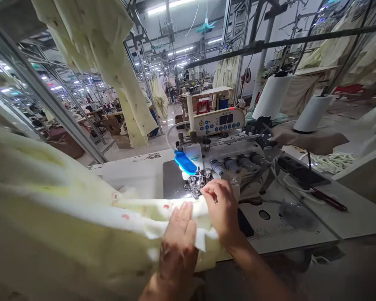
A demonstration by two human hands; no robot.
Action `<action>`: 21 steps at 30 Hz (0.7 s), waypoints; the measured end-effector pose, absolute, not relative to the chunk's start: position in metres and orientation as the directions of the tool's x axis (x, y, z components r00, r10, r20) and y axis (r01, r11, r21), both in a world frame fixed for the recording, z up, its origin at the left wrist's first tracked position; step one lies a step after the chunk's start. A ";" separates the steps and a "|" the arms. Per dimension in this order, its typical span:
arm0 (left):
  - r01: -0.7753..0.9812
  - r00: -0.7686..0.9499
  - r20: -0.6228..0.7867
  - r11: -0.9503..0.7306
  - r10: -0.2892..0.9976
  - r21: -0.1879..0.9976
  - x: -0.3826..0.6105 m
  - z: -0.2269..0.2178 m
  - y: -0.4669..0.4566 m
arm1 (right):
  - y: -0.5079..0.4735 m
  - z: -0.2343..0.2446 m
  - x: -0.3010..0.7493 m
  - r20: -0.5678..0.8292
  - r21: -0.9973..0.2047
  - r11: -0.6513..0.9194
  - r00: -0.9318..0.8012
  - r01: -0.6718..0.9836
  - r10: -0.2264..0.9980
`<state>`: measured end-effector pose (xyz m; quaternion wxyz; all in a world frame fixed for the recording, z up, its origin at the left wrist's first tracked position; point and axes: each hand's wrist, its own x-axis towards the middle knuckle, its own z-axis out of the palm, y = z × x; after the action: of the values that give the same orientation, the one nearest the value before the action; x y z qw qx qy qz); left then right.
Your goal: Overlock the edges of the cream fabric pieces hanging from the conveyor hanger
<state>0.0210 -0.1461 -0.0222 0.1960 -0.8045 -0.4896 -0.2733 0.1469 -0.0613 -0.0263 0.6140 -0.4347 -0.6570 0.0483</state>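
Pale yellow fabric [138, 213] with small red marks lies on the bed of an overlock sewing machine [191, 161] and spreads off to the left, blurred there. My left hand [180, 234] rests on it with fingers stretched out, just in front of the presser foot [198, 182]. Close beside the foot's right side, the thumb and forefinger of my right hand [222, 209] are pinched together over the fabric's right end. What sits between those fingertips is too small to tell. A lit blue lamp [185, 162] shines over the needle area.
Behind the machine head stands a control panel [221, 121]. White thread cones [272, 96] rise at the right. A dark red-handled tool [329, 199] lies on the table's right side. Pale yellow garment pieces [103, 54] hang at the upper left, near a metal post [50, 90].
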 end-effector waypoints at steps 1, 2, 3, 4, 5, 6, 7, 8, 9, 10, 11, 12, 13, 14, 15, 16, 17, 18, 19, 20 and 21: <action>0.896 0.372 0.604 -0.443 0.705 -0.034 0.017 -0.022 -0.142 | -0.061 -0.026 0.147 0.766 -0.591 0.618 0.122 0.519 0.631; 0.889 0.382 0.584 -0.457 0.716 -0.020 0.013 -0.020 -0.137 | -0.062 -0.025 0.149 0.766 -0.587 0.616 0.116 0.525 0.632; 0.884 0.389 0.568 -0.467 0.725 -0.010 0.010 -0.019 -0.133 | -0.064 -0.025 0.151 0.768 -0.586 0.618 0.116 0.524 0.630; 0.883 0.390 0.568 -0.469 0.724 -0.009 0.007 -0.016 -0.130 | -0.068 -0.025 0.155 0.767 -0.592 0.625 0.118 0.510 0.630; 0.886 0.383 0.577 -0.463 0.721 -0.009 0.006 -0.014 -0.129 | -0.073 -0.026 0.159 0.760 -0.607 0.639 0.110 0.471 0.640; 0.892 0.368 0.586 -0.452 0.722 -0.004 0.007 -0.012 -0.129 | -0.081 -0.028 0.164 0.745 -0.633 0.661 0.085 0.402 0.662; 0.897 0.349 0.597 -0.441 0.722 0.010 0.009 -0.009 -0.132 | -0.091 -0.031 0.168 0.721 -0.666 0.677 0.037 0.314 0.692; 0.900 0.324 0.612 -0.435 0.722 0.036 0.012 -0.008 -0.136 | -0.102 -0.035 0.172 0.679 -0.709 0.666 -0.032 0.231 0.734; 0.896 0.295 0.626 -0.437 0.722 0.082 0.015 -0.006 -0.140 | -0.113 -0.040 0.174 0.623 -0.756 0.631 -0.105 0.173 0.775; 0.884 0.264 0.627 -0.444 0.732 0.146 0.018 -0.004 -0.146 | -0.123 -0.044 0.176 0.553 -0.806 0.574 -0.164 0.144 0.817; 0.869 0.232 0.620 -0.447 0.750 0.215 0.020 -0.002 -0.150 | -0.132 -0.047 0.176 0.472 -0.856 0.499 -0.188 0.136 0.861; 0.857 0.200 0.603 -0.436 0.772 0.274 0.022 0.001 -0.154 | -0.139 -0.048 0.174 0.380 -0.902 0.408 -0.187 0.141 0.906; 0.856 0.176 0.576 -0.413 0.799 0.311 0.022 0.005 -0.155 | -0.143 -0.048 0.173 0.285 -0.941 0.310 -0.177 0.137 0.942; 0.869 0.162 0.546 -0.381 0.822 0.315 0.022 0.009 -0.153 | -0.143 -0.046 0.171 0.202 -0.968 0.223 -0.171 0.112 0.964; 0.895 0.157 0.522 -0.344 0.838 0.283 0.020 0.014 -0.149 | -0.141 -0.042 0.168 0.140 -0.984 0.156 -0.176 0.081 0.974; 0.926 0.159 0.503 -0.305 0.849 0.223 0.018 0.020 -0.142 | -0.137 -0.038 0.166 0.101 -0.991 0.115 -0.183 0.067 0.978; 0.951 0.165 0.478 -0.267 0.863 0.155 0.016 0.025 -0.133 | -0.131 -0.034 0.164 0.097 -0.992 0.110 -0.174 0.067 0.980; 0.966 0.174 0.438 -0.239 0.882 0.098 0.014 0.029 -0.123 | -0.124 -0.031 0.163 0.110 -0.989 0.123 -0.153 0.079 0.982; 0.974 0.183 0.390 -0.221 0.903 0.056 0.011 0.033 -0.112 | -0.117 -0.028 0.161 0.122 -0.986 0.134 -0.119 0.102 0.985; 0.978 0.185 0.340 -0.208 0.922 0.033 0.010 0.035 -0.102 | -0.111 -0.028 0.159 0.120 -0.983 0.131 -0.087 0.130 0.989; 0.979 0.184 0.289 -0.200 0.940 0.028 0.008 0.037 -0.093 | -0.106 -0.028 0.157 0.104 -0.983 0.112 -0.060 0.147 0.993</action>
<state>0.0084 -0.0928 0.0367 0.0816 -0.7650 -0.6271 -0.1217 0.1570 -0.1064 -0.0285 0.4740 -0.4952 -0.5755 0.4460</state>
